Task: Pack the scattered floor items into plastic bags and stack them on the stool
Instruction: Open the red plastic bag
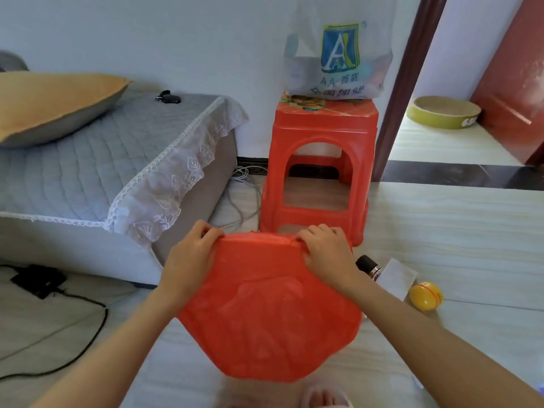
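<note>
closest to me, the red plastic bag (265,313) hangs above the floor, in front of the red stool (321,172), bulging as if something is already inside, though the film is too cloudy to say what. the left hand (188,260) grips the bag's top edge at one corner, fingers (206,231) curled over and clamped on the plastic; the right hand (326,254) does the same at the other corner, so the mouth is stretched flat between them.

just right of the bag, on the floor (441,231), lie a dark bottle with a shiny band (368,266), a white paper or packet (397,275) and a yellow ball (426,295), not yet packed.

beyond the bag stands the stool, and on its seat sits a white printed bag (338,60), already filled. left of the stool are a lace-edged bed (117,160) and loose cables (241,189).

the risk i see: thin plastic pinched only at the rim could slip or tear under load. set on top of the soft white bag, the red one could slide off, since the seat looks small for two.
</note>
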The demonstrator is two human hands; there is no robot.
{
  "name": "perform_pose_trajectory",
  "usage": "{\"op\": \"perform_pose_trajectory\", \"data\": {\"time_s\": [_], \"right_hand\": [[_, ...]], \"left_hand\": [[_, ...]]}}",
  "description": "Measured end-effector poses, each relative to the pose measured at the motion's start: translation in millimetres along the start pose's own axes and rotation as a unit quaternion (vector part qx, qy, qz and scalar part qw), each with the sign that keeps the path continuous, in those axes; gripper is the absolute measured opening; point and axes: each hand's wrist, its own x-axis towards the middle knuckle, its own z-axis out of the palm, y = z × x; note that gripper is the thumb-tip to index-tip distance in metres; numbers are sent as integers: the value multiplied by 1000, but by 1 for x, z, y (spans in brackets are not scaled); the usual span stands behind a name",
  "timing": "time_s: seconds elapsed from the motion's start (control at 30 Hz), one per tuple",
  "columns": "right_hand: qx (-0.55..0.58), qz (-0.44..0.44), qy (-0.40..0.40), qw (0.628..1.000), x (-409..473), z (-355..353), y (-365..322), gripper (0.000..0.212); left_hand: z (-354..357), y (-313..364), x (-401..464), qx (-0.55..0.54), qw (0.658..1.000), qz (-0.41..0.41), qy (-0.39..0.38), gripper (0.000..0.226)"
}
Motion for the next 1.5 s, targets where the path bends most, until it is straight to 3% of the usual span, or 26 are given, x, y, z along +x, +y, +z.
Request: {"op": "perform_pose_trajectory", "data": {"time_s": [0.3, 0.43, 0.63, 0.83, 1.0, 1.13, 1.27, 1.5], "right_hand": [[40, 15, 46, 998, 63, 109, 24, 22], [65, 34, -4, 997, 61, 137, 35, 34], [70, -21, -25, 997, 36, 153, 51, 42], [66, 2, -31, 997, 13, 150, 53, 48], [53, -17, -40, 998, -4, 142, 49, 45], [26, -39, -27, 999, 4, 141, 33, 28], [42, -15, 3, 999, 33, 141, 17, 20], [144, 50, 71, 986, 89, 138, -4, 7]], "left_hand": [[103, -59, 33, 42, 999, -17, 0, 30], [137, -67, 31, 23, 999, -37, -28, 30], [141, -68, 40, 14, 997, -74, -13, 33], [137, -57, 9, 33, 997, -59, -32, 32], [118, -51, 11, 48, 997, -59, 7, 26], [107, -50, 10, 65, 992, -106, 6, 15], [98, -65, 14, 75, 987, -143, -10, 15], [93, -89, 52, 14, 984, -167, 52, 16]]}}
